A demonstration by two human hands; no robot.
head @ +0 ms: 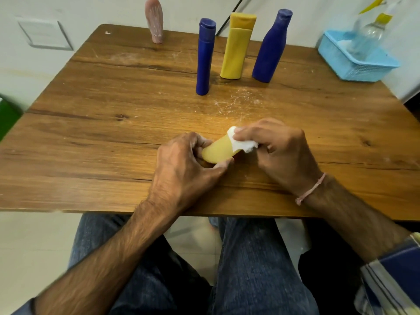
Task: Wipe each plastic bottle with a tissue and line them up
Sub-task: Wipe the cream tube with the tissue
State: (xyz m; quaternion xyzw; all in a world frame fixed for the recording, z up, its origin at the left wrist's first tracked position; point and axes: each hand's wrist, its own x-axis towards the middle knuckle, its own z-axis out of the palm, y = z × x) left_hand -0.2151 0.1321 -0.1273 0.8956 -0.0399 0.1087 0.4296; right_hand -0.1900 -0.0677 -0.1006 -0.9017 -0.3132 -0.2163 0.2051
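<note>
Wiping is under way at the near middle of the wooden table point(95, 123). The left hand point(181, 164) grips a small yellow bottle point(218, 151), fingers curled round its lower end and thumb underneath, holding it tilted just above the tabletop. The right hand point(279, 151) pinches a crumpled white tissue point(238, 142) against the bottle's upper end, fingertips pressing the wad onto the plastic. The cap end is hidden under the tissue, so how much of it is covered cannot be told.

At the back, three bottles stand upright, near one another in a loose row: a slim blue bottle point(204, 57), a tall yellow bottle point(237, 46) and a curved blue bottle point(271, 46). A pink bottle point(154, 20) stands well apart at the far left edge. A light blue basket point(354, 62) with a clear bottle point(369, 35) sits at the far right.

Next up, by the look of it: finish rubbing round the small bottle, then stand it beside the row, base down.
</note>
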